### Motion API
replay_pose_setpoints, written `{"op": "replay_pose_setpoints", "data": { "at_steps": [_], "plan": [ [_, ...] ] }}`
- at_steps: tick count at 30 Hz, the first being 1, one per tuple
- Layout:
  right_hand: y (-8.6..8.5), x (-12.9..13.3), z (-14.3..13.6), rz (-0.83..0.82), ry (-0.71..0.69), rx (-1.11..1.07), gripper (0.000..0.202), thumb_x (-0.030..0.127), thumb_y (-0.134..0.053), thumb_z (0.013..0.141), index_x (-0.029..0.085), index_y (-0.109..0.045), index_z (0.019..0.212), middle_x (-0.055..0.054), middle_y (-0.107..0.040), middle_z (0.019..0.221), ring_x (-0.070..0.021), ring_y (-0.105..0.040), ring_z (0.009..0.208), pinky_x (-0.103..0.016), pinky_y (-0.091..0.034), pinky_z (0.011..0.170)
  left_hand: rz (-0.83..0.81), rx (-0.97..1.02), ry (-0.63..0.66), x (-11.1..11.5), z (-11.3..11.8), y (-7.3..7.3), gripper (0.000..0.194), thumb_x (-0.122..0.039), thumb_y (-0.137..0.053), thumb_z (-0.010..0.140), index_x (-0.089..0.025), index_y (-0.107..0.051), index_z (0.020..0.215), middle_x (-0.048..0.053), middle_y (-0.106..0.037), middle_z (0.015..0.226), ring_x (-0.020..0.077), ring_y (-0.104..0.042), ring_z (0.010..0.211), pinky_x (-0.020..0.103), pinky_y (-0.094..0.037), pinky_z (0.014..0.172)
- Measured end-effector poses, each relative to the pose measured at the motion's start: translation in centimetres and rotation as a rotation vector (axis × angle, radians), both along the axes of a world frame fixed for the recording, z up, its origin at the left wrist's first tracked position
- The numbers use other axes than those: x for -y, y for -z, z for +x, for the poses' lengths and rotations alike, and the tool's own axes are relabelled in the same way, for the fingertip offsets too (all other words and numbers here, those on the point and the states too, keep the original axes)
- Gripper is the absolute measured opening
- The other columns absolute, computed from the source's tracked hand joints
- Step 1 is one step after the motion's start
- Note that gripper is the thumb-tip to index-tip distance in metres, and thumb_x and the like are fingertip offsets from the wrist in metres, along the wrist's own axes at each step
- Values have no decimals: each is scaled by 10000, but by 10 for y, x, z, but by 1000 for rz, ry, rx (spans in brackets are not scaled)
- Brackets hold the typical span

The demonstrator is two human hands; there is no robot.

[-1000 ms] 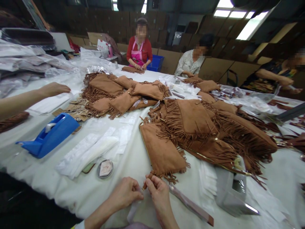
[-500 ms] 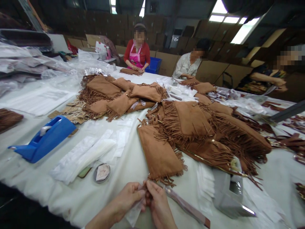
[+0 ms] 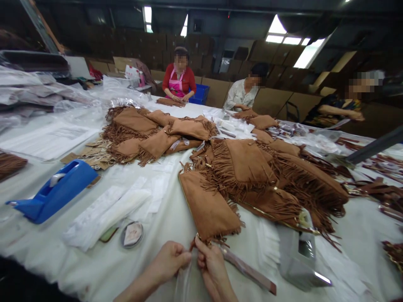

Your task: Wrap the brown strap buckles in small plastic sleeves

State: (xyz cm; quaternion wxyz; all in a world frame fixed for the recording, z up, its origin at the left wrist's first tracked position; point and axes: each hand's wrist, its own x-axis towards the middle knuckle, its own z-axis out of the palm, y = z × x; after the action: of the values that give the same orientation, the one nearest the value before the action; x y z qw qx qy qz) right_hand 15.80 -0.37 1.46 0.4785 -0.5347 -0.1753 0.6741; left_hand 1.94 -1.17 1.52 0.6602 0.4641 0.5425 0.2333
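As fingers touch tab, pouch slants lengthwise away-left.

Pouch matt, suede-like; blue dispenser smooth plastic.

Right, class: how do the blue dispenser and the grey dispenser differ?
Colour: the blue dispenser is bright blue; the grey dispenser is plain grey.
Place: the blue dispenser sits off to the left hand's side, the grey dispenser to the right hand's.
Direction: the blue dispenser's narrow end points left, the grey dispenser's right.
Both rest on the white cloth.
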Motion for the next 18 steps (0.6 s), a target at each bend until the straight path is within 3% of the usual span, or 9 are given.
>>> {"op": "replay_pose_setpoints", "data": {
  "at_steps": [6, 10, 12, 15, 18],
  "plan": [
    [-3, 4, -2, -26, -30, -53, 318, 339, -840, 526, 124, -613, 584, 67, -441, 449, -32, -319, 398, -172, -195, 375, -62, 110, -125, -7, 13, -8, 389, -539, -595, 626, -167, -509, 553, -24, -509, 454, 88, -403, 402, 219, -270, 427],
    [-10, 7, 3, -72, -34, -162, 245, 241, -826, 524, 132, -627, 616, 38, -552, 526, -52, -424, 448, -161, -291, 403, -79, 159, -190, -5, 12, -13, 351, -490, -649, 609, -165, -517, 618, -53, -502, 465, 67, -375, 401, 199, -233, 415],
    [-13, 6, 7, -143, -13, -261, 253, 270, -815, 554, 136, -647, 686, 10, -627, 612, -60, -472, 472, -161, -330, 416, -73, 153, -162, -4, 11, -14, 321, -459, -643, 620, -163, -519, 622, -67, -480, 450, 57, -345, 395, 195, -210, 412],
    [-12, -2, 9, -225, 60, -301, 295, 324, -811, 585, 139, -628, 725, -10, -661, 636, -33, -420, 405, -146, -266, 365, -56, 108, -90, -5, 12, -13, 268, -405, -626, 623, -159, -523, 599, -64, -479, 434, 56, -339, 389, 197, -215, 410],
    [-6, -9, 7, -198, 147, -204, 344, 251, -849, 506, 151, -534, 599, 61, -542, 465, 1, -278, 331, -142, -147, 328, -58, 97, -62, -7, 14, -10, 261, -405, -606, 635, -157, -536, 593, -53, -499, 446, 62, -355, 379, 200, -230, 394]
  ]
}}
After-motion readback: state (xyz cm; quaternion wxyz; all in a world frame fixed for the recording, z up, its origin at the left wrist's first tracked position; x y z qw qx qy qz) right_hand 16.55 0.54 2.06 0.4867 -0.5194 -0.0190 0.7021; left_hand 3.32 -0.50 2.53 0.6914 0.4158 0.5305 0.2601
